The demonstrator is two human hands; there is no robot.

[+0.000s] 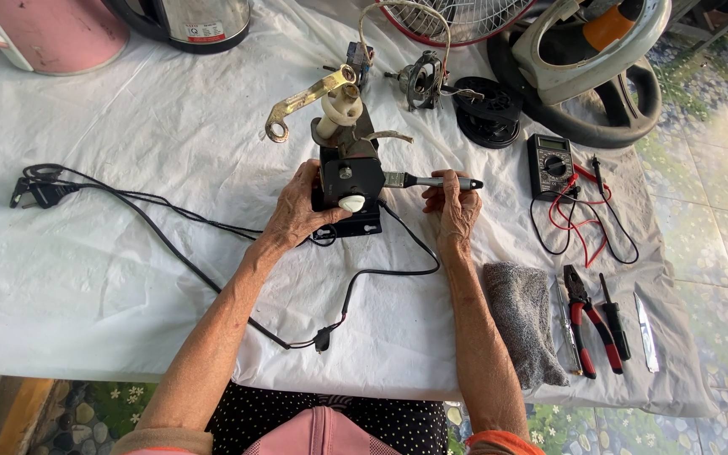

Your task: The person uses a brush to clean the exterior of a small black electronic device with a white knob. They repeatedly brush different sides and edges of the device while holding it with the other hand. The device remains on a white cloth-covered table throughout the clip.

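- Left hand [301, 211] wrapped around the left side of the black boxy motor housing with a white round knob [351, 184], thumb under its lower edge, holding it steady on the white plastic table sheet [128, 152].
- Right hand [454, 206] pinches the dark handle of a small flat brush with a metal ferrule [431, 180]; bristles touch the housing's right face.
- Housing sits between both hands, upright; a cream post and a bent brass-coloured lever [301, 103] stick out on the far side.
- Handling: looks rigid, dense, probably heavy for its size. Grip the black body; lever and post look like weak holds.
- Thin black power cord with plug [40, 192] trails left of the left hand, limp, could snag.
- Brush: light, stiff handle, soft tip.
- Right of the right hand: black multimeter with red and black leads [552, 164]; nearer the person, grey folded cloth [524, 320], red-handled pliers [587, 316].
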